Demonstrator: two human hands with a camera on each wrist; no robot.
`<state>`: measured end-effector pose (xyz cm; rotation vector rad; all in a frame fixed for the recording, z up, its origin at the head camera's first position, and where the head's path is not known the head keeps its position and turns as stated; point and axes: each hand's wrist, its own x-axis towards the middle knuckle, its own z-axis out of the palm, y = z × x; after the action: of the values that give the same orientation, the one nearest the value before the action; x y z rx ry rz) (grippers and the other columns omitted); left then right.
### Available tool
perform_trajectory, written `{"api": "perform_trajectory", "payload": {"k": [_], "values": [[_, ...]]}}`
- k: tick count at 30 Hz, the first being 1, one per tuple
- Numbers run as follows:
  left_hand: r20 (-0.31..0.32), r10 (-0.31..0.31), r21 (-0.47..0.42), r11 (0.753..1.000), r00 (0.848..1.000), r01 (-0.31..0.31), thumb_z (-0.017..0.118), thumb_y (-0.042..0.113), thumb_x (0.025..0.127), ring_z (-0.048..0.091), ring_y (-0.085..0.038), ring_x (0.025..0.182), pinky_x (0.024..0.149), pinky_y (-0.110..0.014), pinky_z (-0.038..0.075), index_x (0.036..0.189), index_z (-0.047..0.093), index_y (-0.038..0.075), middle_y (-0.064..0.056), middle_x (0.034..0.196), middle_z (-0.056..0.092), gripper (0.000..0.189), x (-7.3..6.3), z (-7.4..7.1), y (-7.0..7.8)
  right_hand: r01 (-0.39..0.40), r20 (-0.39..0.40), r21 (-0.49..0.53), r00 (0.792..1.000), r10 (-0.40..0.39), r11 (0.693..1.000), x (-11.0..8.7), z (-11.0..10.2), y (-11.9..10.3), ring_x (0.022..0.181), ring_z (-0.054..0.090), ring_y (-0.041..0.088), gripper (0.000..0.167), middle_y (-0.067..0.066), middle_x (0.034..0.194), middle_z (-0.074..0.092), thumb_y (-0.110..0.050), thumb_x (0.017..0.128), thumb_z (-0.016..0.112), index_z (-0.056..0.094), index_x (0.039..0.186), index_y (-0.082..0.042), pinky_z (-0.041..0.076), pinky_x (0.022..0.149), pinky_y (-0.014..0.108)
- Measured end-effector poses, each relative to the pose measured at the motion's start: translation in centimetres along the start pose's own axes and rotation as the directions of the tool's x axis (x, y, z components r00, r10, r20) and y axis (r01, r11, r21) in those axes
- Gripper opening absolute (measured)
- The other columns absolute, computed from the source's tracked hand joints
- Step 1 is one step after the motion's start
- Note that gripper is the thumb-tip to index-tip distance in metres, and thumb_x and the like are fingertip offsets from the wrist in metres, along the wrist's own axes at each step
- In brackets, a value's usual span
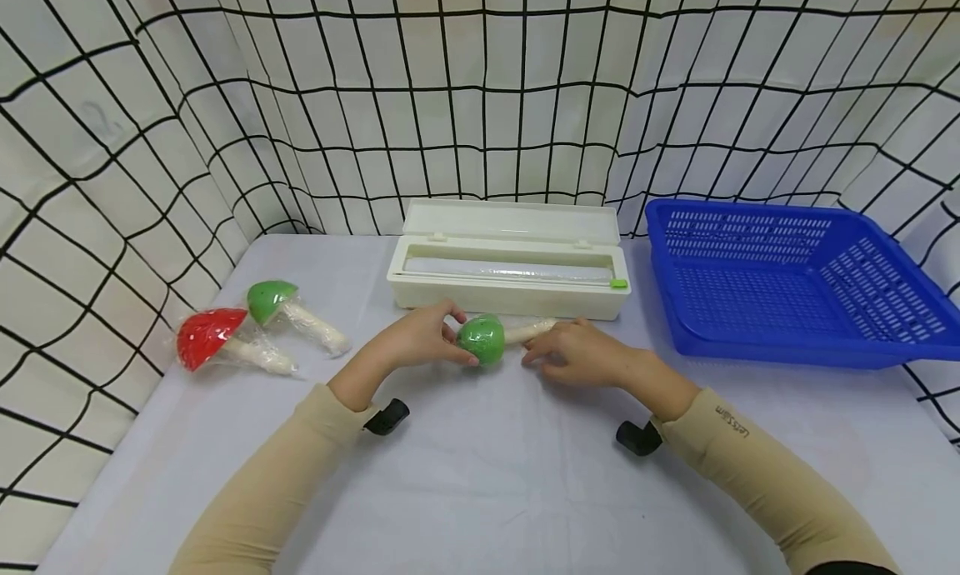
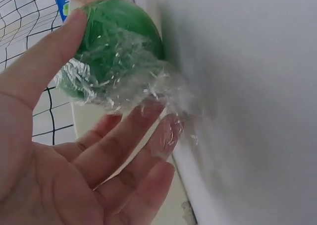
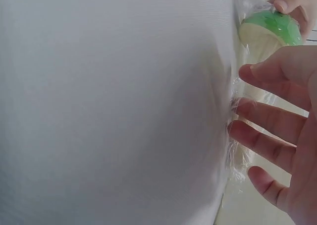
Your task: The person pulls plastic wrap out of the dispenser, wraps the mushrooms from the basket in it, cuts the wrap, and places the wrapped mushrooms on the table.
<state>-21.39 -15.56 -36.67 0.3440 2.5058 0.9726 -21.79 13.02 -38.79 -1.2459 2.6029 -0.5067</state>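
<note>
A toy mushroom with a green cap [image 1: 482, 339] and pale stem lies in front of the white box, its stem pointing right. Clear plastic film [image 2: 131, 79] wraps it, bunched and crinkled below the cap in the left wrist view. My left hand [image 1: 422, 335] holds the cap end, thumb on the cap and fingertips against the loose film. Beside the stem is my right hand [image 1: 588, 354], its fingers spread and loosely bent, with fingertips [image 3: 242, 106] at the film along the table. Part of the stem is hidden behind the right hand.
Behind the hands stands a white cling film dispenser [image 1: 510, 296], lid raised, with a film roll inside and a green slider [image 1: 618, 283]. A wrapped red mushroom [image 1: 212, 337] and another green one [image 1: 273, 300] lie at left. A blue basket [image 1: 787, 350] sits at right. Black netting surrounds the table.
</note>
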Motion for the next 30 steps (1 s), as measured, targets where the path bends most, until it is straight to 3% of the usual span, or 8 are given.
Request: {"api": "perform_trajectory", "payload": {"k": [3, 7, 10, 14, 18, 22, 30], "values": [[-0.021, -0.007, 0.045, 0.999, 1.0, 0.008, 0.091, 0.027, 0.078, 0.064, -0.028, 0.1, 0.084, -0.042, 0.052, 0.128, 0.054, 0.005, -0.013, 0.114, 0.068, 0.066, -0.4, -0.4, 0.0, 0.003, 0.009, -0.012, 1.0, -0.003, 1.0, 0.0, 0.0, 0.0, 0.119, 0.062, 0.028, 0.026, 0.003, 0.129, 0.07, -0.011, 0.092, 0.067, 0.078, 0.115, -0.017, 0.041, 0.097, 0.056], [-0.047, -0.005, 0.088, 0.996, 0.999, 0.009, 0.09, 0.02, 0.08, 0.058, -0.023, 0.079, 0.071, -0.036, 0.047, 0.122, 0.057, 0.005, -0.009, 0.094, 0.062, 0.056, -0.8, -0.8, -0.1, 0.014, -0.022, 0.027, 1.0, -0.013, 1.0, -0.1, -0.3, 0.3, 0.109, 0.068, 0.023, 0.023, 0.003, 0.12, 0.074, -0.008, 0.092, 0.067, 0.079, 0.112, -0.012, 0.049, 0.097, 0.047], [-0.063, 0.001, 0.054, 0.999, 0.998, 0.003, 0.084, 0.013, 0.086, 0.058, -0.02, 0.072, 0.067, -0.031, 0.046, 0.116, 0.06, 0.003, -0.007, 0.082, 0.063, 0.04, -0.7, -0.8, -0.1, 0.012, -0.046, 0.075, 0.999, -0.009, 0.997, -0.2, -0.6, 0.6, 0.103, 0.07, 0.02, 0.022, 0.004, 0.113, 0.075, -0.005, 0.092, 0.068, 0.079, 0.11, -0.008, 0.055, 0.091, 0.04], [-0.104, -0.016, -0.018, 1.0, 0.994, 0.015, 0.075, 0.004, 0.09, 0.065, -0.02, 0.076, 0.069, -0.03, 0.047, 0.111, 0.062, 0.001, -0.007, 0.082, 0.069, 0.025, -0.6, -0.5, -0.1, 0.029, -0.047, 0.079, 0.999, -0.025, 0.996, -0.3, -0.8, 0.7, 0.108, 0.07, 0.023, 0.02, 0.004, 0.112, 0.075, -0.004, 0.093, 0.069, 0.079, 0.11, -0.007, 0.055, 0.092, 0.04], [-0.122, -0.004, -0.078, 0.997, 0.993, -0.006, 0.078, 0.001, 0.085, 0.068, -0.023, 0.087, 0.075, -0.033, 0.052, 0.112, 0.061, 0.0, -0.01, 0.094, 0.069, 0.032, -0.5, -0.4, -0.3, 0.031, -0.022, 0.06, 0.999, -0.03, 0.998, -0.1, -0.5, 0.8, 0.113, 0.068, 0.026, 0.019, 0.006, 0.117, 0.074, -0.006, 0.094, 0.069, 0.079, 0.11, -0.007, 0.053, 0.097, 0.042], [-0.121, 0.021, -0.08, 0.996, 0.992, -0.031, 0.087, 0.011, 0.08, 0.068, -0.027, 0.096, 0.083, -0.04, 0.054, 0.121, 0.056, 0.001, -0.014, 0.108, 0.067, 0.053, -0.3, 0.0, -0.3, 0.02, 0.008, 0.07, 1.0, -0.02, 0.997, 0.1, -0.2, 0.9, 0.119, 0.065, 0.029, 0.019, 0.01, 0.124, 0.072, -0.005, 0.094, 0.068, 0.078, 0.11, -0.007, 0.05, 0.102, 0.044], [-0.154, 0.001, -0.07, 0.997, 0.988, -0.012, 0.092, 0.017, 0.078, 0.065, -0.028, 0.095, 0.084, -0.042, 0.052, 0.132, 0.05, 0.003, -0.017, 0.117, 0.063, 0.069, 0.0, 0.7, 0.3, 0.03, 0.016, 0.099, 0.999, -0.032, 0.995, -0.1, -0.1, 0.8, 0.122, 0.064, 0.03, 0.019, 0.012, 0.127, 0.07, -0.003, 0.095, 0.066, 0.078, 0.11, -0.006, 0.05, 0.103, 0.044]]}}
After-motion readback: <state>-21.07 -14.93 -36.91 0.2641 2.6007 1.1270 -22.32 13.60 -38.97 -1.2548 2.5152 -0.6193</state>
